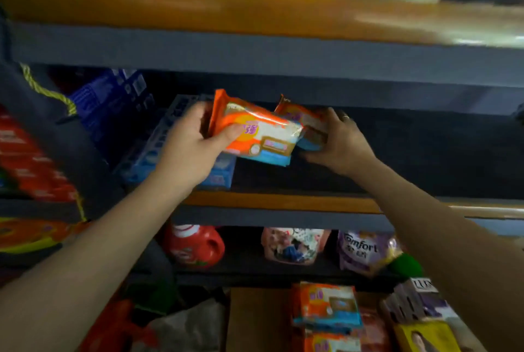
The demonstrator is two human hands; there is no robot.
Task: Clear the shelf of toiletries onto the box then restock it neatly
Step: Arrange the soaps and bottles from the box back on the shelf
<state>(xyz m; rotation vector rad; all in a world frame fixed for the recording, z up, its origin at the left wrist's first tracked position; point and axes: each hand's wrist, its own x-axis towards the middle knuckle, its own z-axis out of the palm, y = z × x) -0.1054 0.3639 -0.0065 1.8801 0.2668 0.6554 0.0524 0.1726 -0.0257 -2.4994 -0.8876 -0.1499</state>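
Left hand (188,147) gripped orange-white pack (259,134), thumb across its front, held tilted above dark shelf (411,153). Right hand (341,143) closed around second pack (307,127), just behind and touching first. Blue cartons (147,158) lay on shelf at left, beside left hand. Below, red jug (195,246), pink pouch (293,245) and purple pouch (364,252) stood on lower shelf. Box (255,320) at bottom carried more orange packs (327,306), with purple cartons (419,300) lying just right. Frame blurred; print unreadable.
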